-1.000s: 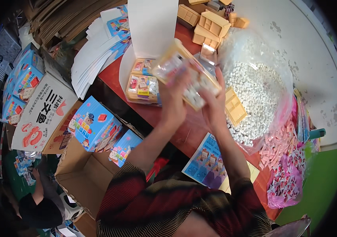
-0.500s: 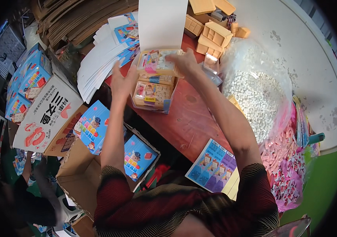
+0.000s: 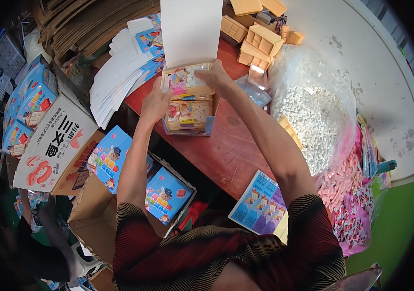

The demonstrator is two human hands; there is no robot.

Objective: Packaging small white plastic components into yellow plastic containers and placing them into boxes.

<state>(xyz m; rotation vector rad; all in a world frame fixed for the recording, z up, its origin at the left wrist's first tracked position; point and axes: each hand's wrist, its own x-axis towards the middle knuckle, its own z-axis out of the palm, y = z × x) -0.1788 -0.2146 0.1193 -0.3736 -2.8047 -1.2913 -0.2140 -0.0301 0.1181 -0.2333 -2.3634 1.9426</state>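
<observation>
An open display box (image 3: 208,127) stands on the red table, its tall white lid (image 3: 191,31) raised at the back. Inside lie cream trays packed with small white pieces and pink-and-yellow packets: a rear tray (image 3: 181,83) and a front tray (image 3: 199,112). My left hand (image 3: 156,103) grips the box's left side, thumb over the edge by the rear tray. From the right, my right hand (image 3: 215,78) holds the rear tray, thumb on its white pieces; its other fingers are partly hidden.
Printed card sheets (image 3: 119,72) fan out at left. Cream empty trays (image 3: 260,43) pile up at back right, beside a clear bag of white pieces (image 3: 308,126) and pink packets (image 3: 355,213). Blue boxes (image 3: 168,194) fill a carton (image 3: 88,216). Another person's arm (image 3: 25,206) shows lower left.
The rear tray has gone down into the box under my right hand. My left hand has come from beside the box onto its left side. The view has shifted slightly.
</observation>
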